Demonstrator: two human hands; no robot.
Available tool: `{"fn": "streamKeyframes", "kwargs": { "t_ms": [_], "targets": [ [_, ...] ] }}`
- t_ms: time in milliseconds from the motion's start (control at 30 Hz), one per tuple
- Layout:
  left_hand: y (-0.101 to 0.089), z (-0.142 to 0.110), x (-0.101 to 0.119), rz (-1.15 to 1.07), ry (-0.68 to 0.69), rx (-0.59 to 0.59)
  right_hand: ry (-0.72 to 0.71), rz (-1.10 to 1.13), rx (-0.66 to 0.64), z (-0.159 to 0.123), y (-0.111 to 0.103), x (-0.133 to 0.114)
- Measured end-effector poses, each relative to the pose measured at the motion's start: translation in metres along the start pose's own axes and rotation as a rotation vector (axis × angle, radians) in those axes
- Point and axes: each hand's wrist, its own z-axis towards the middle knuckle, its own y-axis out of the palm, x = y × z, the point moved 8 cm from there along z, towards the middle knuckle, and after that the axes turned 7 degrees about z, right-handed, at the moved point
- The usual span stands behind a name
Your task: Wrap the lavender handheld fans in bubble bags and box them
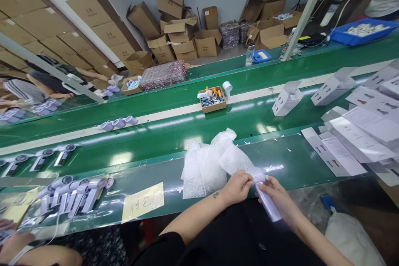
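My right hand [278, 198] is wrapped round a lavender handheld device [269, 205] with a rounded head and a long straight handle, tilted in front of my body. The fingers of my left hand [238, 186] are closed at the side of its head, and what exactly they pinch is partly hidden. Just beyond the hands, white translucent bubble-wrap bags [204, 170] lie in a loose heap on the bench. One of them reaches up to the device's head.
White printed cartons [361, 133] are piled on the right. Similar devices [75, 193] lie in a cluster on the left, beside a yellow paper [143, 202]. A small box of parts [213, 102] stands on the green belt [168, 129]. A co-worker's hand [15, 243] shows at lower left.
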Motion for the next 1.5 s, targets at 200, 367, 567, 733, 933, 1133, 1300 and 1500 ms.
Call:
{"fn": "streamKeyframes", "kwargs": {
  "t_ms": [200, 367, 567, 733, 933, 1133, 1300, 1500],
  "targets": [
    [0.038, 0.039, 0.036, 0.312, 0.224, -0.129, -0.162, -0.006, 0.058, 0.01, -0.037, -0.027],
    [0.056, 0.063, 0.034, 0.301, 0.146, -0.225, 0.07, 0.093, 0.051, 0.013, -0.063, -0.012],
    [0.059, 0.085, 0.031, 0.191, -0.05, -0.142, 0.025, 0.036, 0.113, 0.015, -0.089, -0.026],
    [0.055, 0.086, 0.019, -0.112, -0.307, -0.183, -0.121, -0.09, 0.147, -0.001, -0.112, -0.076],
    [0.022, 0.103, 0.033, -0.363, -0.287, -0.074, -0.255, -0.04, -0.039, -0.015, -0.08, -0.135],
    [0.043, 0.109, 0.028, 0.012, -0.078, -0.134, -0.24, -0.056, -0.157, -0.002, -0.071, -0.136],
    [0.046, 0.101, -0.007, -0.021, -0.241, 0.0, -0.536, -0.738, 1.016, -0.001, -0.254, -0.182],
    [0.038, 0.092, -0.029, -0.284, -0.43, 0.045, -0.49, -1.022, 1.008, 0.037, -0.304, -0.169]
  ]
}}
